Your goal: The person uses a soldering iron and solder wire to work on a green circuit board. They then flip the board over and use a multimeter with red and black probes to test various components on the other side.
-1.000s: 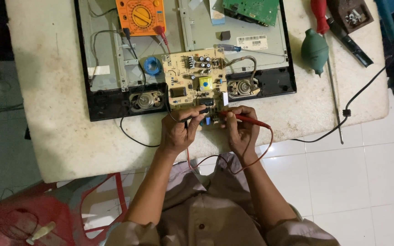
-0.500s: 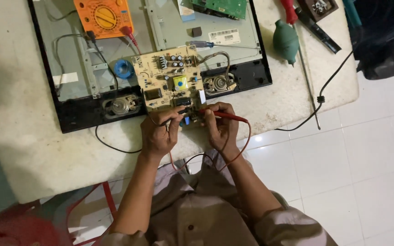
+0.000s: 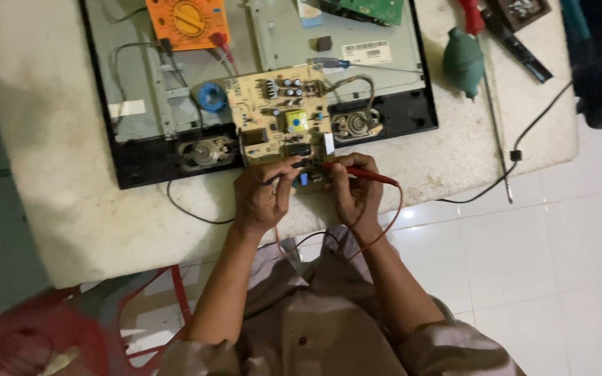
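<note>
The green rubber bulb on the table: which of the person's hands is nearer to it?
Right. The right hand is below-left of the green bulb, well apart; the left hand lies farther left still.

A tan rectangular circuit board (image 3: 280, 115) carries a yellow block. Above-left of it lies an orange multimeter (image 3: 187, 21), left a blue tape ring (image 3: 212, 97), right a dark-green rubber bulb (image 3: 463, 61), below a red probe (image 3: 367, 175).
</note>
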